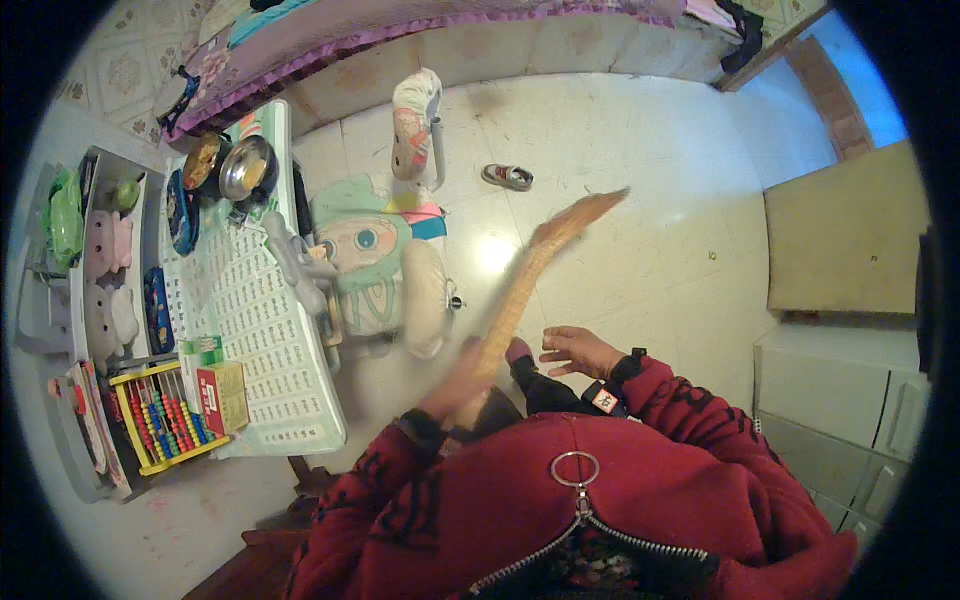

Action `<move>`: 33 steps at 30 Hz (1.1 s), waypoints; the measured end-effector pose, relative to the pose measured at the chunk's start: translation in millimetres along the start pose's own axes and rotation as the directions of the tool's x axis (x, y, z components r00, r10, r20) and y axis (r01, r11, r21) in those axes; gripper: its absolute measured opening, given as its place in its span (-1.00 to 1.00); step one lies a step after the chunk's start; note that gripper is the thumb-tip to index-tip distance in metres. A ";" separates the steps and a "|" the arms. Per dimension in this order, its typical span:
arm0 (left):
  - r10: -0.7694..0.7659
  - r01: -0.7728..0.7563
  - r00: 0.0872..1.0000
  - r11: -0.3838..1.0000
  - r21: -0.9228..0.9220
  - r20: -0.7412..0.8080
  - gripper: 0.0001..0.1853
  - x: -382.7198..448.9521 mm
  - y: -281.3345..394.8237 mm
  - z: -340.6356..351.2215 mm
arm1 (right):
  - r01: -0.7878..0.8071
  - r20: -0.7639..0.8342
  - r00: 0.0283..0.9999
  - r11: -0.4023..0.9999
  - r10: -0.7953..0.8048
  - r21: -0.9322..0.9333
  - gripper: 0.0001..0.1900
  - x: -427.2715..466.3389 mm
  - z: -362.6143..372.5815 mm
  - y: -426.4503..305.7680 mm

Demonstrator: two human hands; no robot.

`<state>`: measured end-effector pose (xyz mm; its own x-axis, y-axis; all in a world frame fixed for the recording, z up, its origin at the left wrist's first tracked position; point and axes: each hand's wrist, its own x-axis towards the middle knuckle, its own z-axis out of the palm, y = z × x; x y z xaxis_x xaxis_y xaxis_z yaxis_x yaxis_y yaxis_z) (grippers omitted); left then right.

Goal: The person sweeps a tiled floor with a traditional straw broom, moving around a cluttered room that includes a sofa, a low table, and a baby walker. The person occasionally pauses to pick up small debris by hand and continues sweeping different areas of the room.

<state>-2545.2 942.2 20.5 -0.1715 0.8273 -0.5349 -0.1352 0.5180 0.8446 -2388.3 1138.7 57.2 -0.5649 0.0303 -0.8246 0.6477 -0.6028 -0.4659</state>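
My left hand, blurred by motion, grips the lower part of a long straw hand broom. The broom slants up and to the right over the pale tiled floor, its bristle tip above the tiles and its lower end partly hidden by my hand. To the right, my right hand holds nothing, with its fingers apart. A single small shoe lies on the floor beyond the broom.
At left stands a child's desk with metal bowls, an abacus and small boxes. A cartoon-covered chair is beside it. A purple-edged bed spans the back; white cabinets stand at right.
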 end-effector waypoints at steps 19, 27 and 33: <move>0.064 -0.083 0.983 0.991 -0.102 -0.174 -0.46 80.5 127.8 -54.4 | 0.091 0.045 0.992 0.928 -0.115 0.361 -0.67 71.8 -59.2 -109.4; 0.169 -0.021 0.739 0.973 0.228 -0.652 -0.30 50.3 81.9 -126.2 | 0.132 0.056 0.989 0.989 -0.136 0.069 -0.72 82.8 -41.5 -169.8; 0.026 0.069 0.858 0.984 0.165 -0.512 -0.17 21.1 93.5 -116.9 | 0.068 0.112 0.992 0.996 -0.061 -0.063 -0.69 101.5 -10.7 -207.1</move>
<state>-2675.6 982.6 85.5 -0.6508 0.6123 -0.4489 0.0162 0.6023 0.7981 -2574.3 1275.1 66.6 -0.6568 -0.0223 -0.7537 0.6389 -0.5475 -0.5405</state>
